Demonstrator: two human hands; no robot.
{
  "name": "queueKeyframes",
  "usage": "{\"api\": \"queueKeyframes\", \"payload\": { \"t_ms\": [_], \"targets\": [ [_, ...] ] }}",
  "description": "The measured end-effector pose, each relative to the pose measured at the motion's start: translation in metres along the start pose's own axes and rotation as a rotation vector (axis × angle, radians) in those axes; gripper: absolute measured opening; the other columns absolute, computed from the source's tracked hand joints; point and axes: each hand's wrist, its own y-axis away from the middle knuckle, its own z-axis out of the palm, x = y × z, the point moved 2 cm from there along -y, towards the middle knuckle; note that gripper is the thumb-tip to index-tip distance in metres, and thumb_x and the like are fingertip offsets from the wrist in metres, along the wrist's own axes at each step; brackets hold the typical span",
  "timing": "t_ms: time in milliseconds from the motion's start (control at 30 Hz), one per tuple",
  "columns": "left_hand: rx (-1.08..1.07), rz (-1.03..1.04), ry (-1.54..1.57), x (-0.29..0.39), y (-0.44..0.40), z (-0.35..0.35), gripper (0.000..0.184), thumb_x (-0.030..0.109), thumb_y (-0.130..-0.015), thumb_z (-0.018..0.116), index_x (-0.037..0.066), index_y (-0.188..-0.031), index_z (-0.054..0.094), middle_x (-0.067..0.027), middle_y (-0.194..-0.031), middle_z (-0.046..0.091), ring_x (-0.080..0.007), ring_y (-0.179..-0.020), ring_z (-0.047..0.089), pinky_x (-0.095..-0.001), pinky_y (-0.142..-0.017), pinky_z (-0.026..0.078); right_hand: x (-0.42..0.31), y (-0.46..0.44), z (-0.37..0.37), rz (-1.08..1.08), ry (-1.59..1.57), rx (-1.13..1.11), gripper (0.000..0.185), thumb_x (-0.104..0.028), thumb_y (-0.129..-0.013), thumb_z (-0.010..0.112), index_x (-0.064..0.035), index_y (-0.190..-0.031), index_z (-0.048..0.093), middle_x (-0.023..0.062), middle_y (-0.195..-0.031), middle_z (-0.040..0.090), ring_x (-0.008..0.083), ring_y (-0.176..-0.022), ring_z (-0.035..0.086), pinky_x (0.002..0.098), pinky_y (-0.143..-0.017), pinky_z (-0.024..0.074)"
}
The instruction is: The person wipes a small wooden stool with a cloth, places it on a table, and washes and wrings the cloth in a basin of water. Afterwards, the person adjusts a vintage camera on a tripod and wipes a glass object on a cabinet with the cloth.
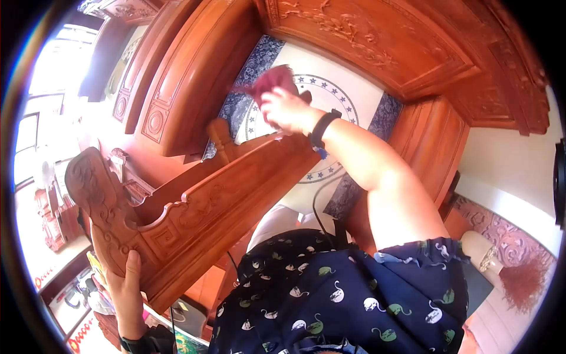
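A carved reddish-brown wooden piece (218,200), long and box-like with scrolled edges, lies slantwise across the view. My left hand (127,289) grips its lower left end, with the thumb on the carved face and the other fingers hidden behind. Near the far upper end, my right hand (286,112) is closed on a dark red cloth (274,82), which is smeared by motion. The wrist of that hand has a black band (324,127).
Large carved wooden furniture (377,47) spans the top, with a curved wooden panel (200,71) at upper left. Below is a pale floor with a ring of stars (354,109). A brush with reddish bristles (525,283) lies at lower right.
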Motion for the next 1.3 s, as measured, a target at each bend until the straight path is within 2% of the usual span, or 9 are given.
{"api": "queueKeyframes", "payload": {
  "t_ms": [100, 233, 367, 400, 533, 733, 867, 1233, 1300],
  "targets": [
    [0.009, -0.06, 0.03, -0.003, 0.002, -0.001, 0.062, 0.016, -0.087, 0.055, 0.001, -0.139, 0.024, -0.0129, -0.129, 0.041, -0.02, -0.115, 0.041, -0.0295, -0.098, 0.029, -0.009, 0.01, 0.003, -0.038, -0.384, -0.193, 0.012, -0.017, -0.074, 0.056, -0.014, -0.077, 0.067, -0.0012, -0.088, 0.06, 0.0214, -0.101, 0.05, 0.0375, -0.088, 0.0406],
    [0.0, -0.054, -0.052, -0.016, 0.007, -0.007, 0.066, 0.017, -0.086, 0.056, 0.001, -0.139, 0.021, -0.0136, -0.133, 0.037, -0.0213, -0.118, 0.038, -0.0308, -0.1, 0.027, -0.002, 0.002, -0.031, 0.167, -0.655, -0.561, 0.02, -0.015, -0.083, 0.051, -0.0146, -0.094, 0.068, 0.0046, -0.102, 0.065, 0.0214, -0.102, 0.056, 0.0351, -0.087, 0.0429],
    [0.029, 0.004, -0.155, -0.03, 0.014, -0.017, 0.073, 0.023, -0.084, 0.058, -0.001, -0.14, 0.017, -0.0151, -0.138, 0.031, -0.0238, -0.122, 0.035, -0.0335, -0.103, 0.024, 0.017, -0.018, -0.032, 0.067, -0.82, -0.371, 0.025, -0.013, -0.085, 0.049, -0.0129, -0.105, 0.063, 0.0095, -0.099, 0.065, 0.0247, -0.09, 0.062, 0.0341, -0.081, 0.0472],
    [0.003, -0.077, -0.128, -0.036, 0.016, -0.022, 0.067, 0.023, -0.086, 0.057, 0.0, -0.138, 0.022, -0.0141, -0.132, 0.037, -0.0224, -0.117, 0.039, -0.0327, -0.1, 0.028, 0.004, -0.014, -0.067, 0.341, -0.932, -0.246, 0.022, -0.014, -0.086, 0.048, -0.0108, -0.102, 0.063, 0.0094, -0.092, 0.066, 0.0263, -0.083, 0.063, 0.0347, -0.075, 0.0491],
    [0.041, -0.108, -0.16, -0.047, 0.021, -0.027, 0.062, 0.024, -0.087, 0.056, -0.001, -0.135, 0.027, -0.0135, -0.126, 0.043, -0.0225, -0.112, 0.044, -0.0326, -0.098, 0.033, -0.016, 0.001, -0.025, -0.125, -0.037, -0.094, 0.017, -0.017, -0.078, 0.053, -0.0204, -0.088, 0.066, -0.0062, -0.104, 0.058, 0.017, -0.104, 0.048, 0.0376, -0.086, 0.0374],
    [0.017, -0.062, -0.097, -0.037, 0.026, -0.02, 0.084, 0.022, -0.081, 0.062, 0.001, -0.142, 0.008, -0.0154, -0.14, 0.025, -0.0237, -0.126, 0.029, -0.034, -0.103, 0.024, -0.038, -0.001, -0.058, -0.171, 0.058, -0.663, 0.015, -0.016, -0.075, 0.055, -0.0126, -0.08, 0.069, -0.0038, -0.097, 0.061, 0.0185, -0.108, 0.045, 0.0412, -0.091, 0.0329],
    [0.011, -0.086, -0.091, -0.066, 0.039, -0.036, 0.064, 0.026, -0.086, 0.059, -0.001, -0.134, 0.027, -0.014, -0.124, 0.046, -0.0223, -0.11, 0.046, -0.0333, -0.097, 0.034, -0.025, -0.007, -0.083, -0.158, 0.114, -0.547, 0.014, -0.015, -0.073, 0.057, -0.0082, -0.077, 0.068, -0.0013, -0.088, 0.06, 0.0186, -0.101, 0.046, 0.0338, -0.085, 0.0361],
    [0.068, -0.157, -0.085, -0.077, 0.043, -0.042, 0.072, 0.026, -0.085, 0.059, 0.002, -0.14, 0.019, -0.0158, -0.133, 0.036, -0.0246, -0.119, 0.038, -0.0351, -0.102, 0.027, -0.037, 0.012, -0.047, -0.291, 0.187, -0.505, 0.02, -0.01, -0.07, 0.055, -0.0122, -0.081, 0.071, -0.0011, -0.122, 0.051, 0.0181, -0.125, 0.035, 0.0414, -0.104, 0.0251],
    [0.073, -0.136, -0.085, -0.077, 0.044, -0.042, 0.072, 0.026, -0.085, 0.059, 0.002, -0.14, 0.018, -0.0159, -0.135, 0.035, -0.0248, -0.121, 0.037, -0.0353, -0.103, 0.026, -0.022, 0.022, -0.065, -0.356, 0.128, -0.421, 0.014, -0.01, -0.067, 0.057, -0.0113, -0.073, 0.069, -0.0037, -0.109, 0.055, 0.0171, -0.117, 0.043, 0.0392, -0.1, 0.0296]
  ]
}}
